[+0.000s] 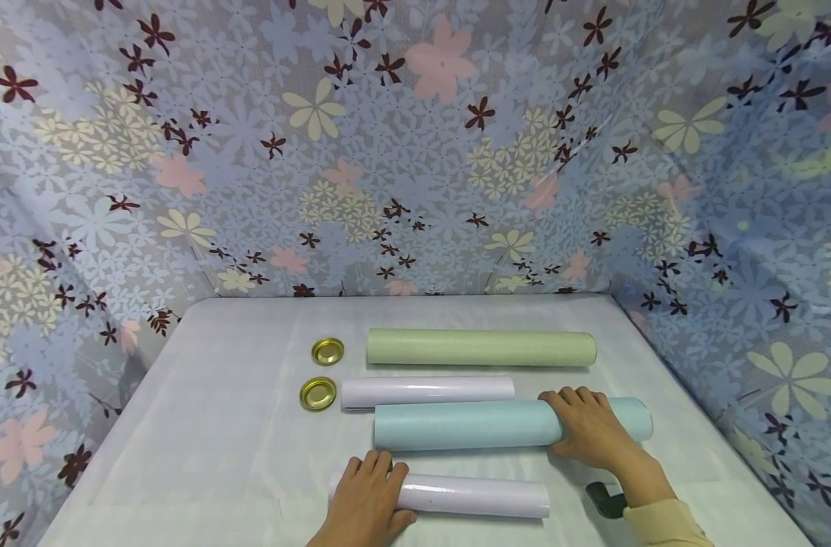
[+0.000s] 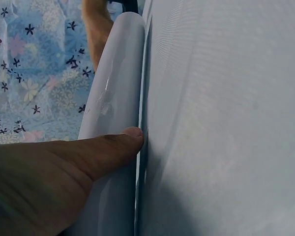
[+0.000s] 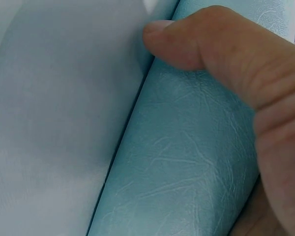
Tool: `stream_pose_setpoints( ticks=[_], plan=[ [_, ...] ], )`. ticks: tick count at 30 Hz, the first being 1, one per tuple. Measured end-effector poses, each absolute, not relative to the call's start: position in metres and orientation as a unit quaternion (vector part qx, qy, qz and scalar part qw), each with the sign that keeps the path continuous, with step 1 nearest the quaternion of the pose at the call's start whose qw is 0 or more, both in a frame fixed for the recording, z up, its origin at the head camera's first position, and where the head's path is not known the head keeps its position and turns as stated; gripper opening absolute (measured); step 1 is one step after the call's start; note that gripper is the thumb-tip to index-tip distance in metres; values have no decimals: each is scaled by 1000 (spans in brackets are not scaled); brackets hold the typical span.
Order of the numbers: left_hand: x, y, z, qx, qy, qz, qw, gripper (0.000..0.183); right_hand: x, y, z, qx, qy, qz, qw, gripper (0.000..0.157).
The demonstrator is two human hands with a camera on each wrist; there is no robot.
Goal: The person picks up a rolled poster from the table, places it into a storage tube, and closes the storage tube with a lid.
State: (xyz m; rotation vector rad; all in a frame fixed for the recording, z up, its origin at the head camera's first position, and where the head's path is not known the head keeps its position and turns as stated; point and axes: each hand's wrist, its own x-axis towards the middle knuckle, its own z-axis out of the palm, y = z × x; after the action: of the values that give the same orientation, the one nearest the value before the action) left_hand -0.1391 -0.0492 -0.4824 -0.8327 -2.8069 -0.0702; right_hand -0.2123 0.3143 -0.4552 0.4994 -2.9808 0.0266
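Observation:
Nearest the front of the table, a glossy white roll (image 1: 477, 495) lies crosswise. My left hand (image 1: 368, 497) grips its left part, fingers over the far side; in the left wrist view the thumb (image 2: 108, 153) lies across the roll's near side. Behind it, a light blue roll (image 1: 463, 425) with a creased surface is gripped near its right end by my right hand (image 1: 589, 429). The right wrist view shows that thumb (image 3: 187, 42) along the edge of the blue roll (image 3: 182, 157). The fingertips of the right hand are hidden there.
A second white roll (image 1: 429, 390) lies just behind the blue one, and a pale green roll (image 1: 480, 347) farther back. Two round gold lids, a rear one (image 1: 327, 351) and a front one (image 1: 317, 393), sit to their left. Floral cloth (image 1: 415, 152) walls enclose the white table (image 1: 203, 425).

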Motion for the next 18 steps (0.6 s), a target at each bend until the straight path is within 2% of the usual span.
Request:
stream_pose_setpoints(
  ticks=[18],
  plan=[
    [-137,-52,-477,-282,-950,-25,131,51,-212,315,-458,167,-984,12,69,76]
  ],
)
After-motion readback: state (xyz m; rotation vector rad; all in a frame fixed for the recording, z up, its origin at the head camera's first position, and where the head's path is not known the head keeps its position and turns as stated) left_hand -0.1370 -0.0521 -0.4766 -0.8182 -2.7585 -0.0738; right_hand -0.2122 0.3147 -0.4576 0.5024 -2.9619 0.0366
